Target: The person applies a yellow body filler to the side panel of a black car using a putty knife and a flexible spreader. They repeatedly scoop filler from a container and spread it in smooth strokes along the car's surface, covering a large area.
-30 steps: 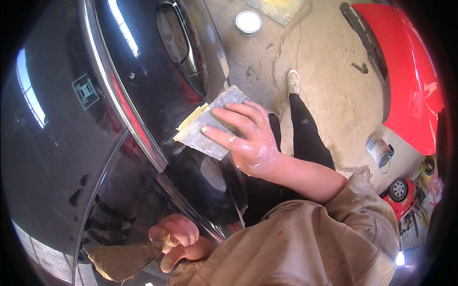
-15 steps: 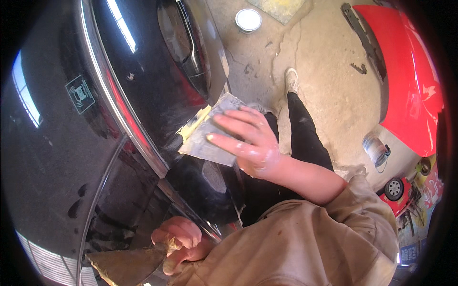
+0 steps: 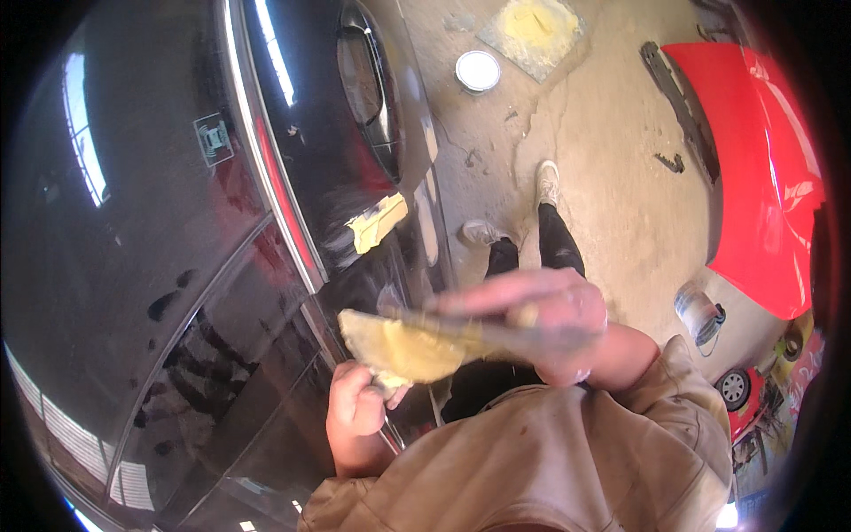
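My left hand (image 3: 355, 403) is closed on the edge of a small mixing board (image 3: 399, 348) smeared with yellow putty. My right hand (image 3: 560, 306), blurred by motion, grips a flat grey putty spreader (image 3: 560, 344) by its far side. The spreader's blade meets or overlaps the board's right part; the blur hides exactly how they touch. Beyond both hands, a patch of yellow putty (image 3: 379, 222) lies on the scuffed black car door (image 3: 315, 124), below the door handle (image 3: 381, 115).
A round white-topped can (image 3: 478, 71) stands on the concrete floor (image 3: 612, 142) beside a board with yellow putty (image 3: 536, 31). At right are a red car panel (image 3: 753, 177), a bucket (image 3: 697, 310) and a red object with a wheel (image 3: 734, 390). My feet stand beside the car.
My right hand has drawn the spreader off the door, back toward me and over the board. My left hand has raised the board forward. The putty patch is now uncovered, and the view has shifted.
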The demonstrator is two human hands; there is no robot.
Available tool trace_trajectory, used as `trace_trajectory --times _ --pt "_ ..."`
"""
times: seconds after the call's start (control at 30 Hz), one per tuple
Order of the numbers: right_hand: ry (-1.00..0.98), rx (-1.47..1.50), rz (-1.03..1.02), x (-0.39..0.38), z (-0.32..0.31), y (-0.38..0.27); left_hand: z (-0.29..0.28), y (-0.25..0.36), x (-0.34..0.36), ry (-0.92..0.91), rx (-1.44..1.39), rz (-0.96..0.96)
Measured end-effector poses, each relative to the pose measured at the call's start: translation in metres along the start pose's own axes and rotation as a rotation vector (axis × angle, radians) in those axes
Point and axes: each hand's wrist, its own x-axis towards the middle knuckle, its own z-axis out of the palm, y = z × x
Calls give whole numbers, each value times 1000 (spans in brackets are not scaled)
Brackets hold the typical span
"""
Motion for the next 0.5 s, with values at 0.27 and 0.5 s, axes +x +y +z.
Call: trace_trajectory --times 0.27,0.5 --pt "-483 -632 134 -21 -24 6 -16 -1 5 -234 -533 265" --pt "-396 -1078 -352 -6 -52 55 -13 10 8 -297 -506 385"
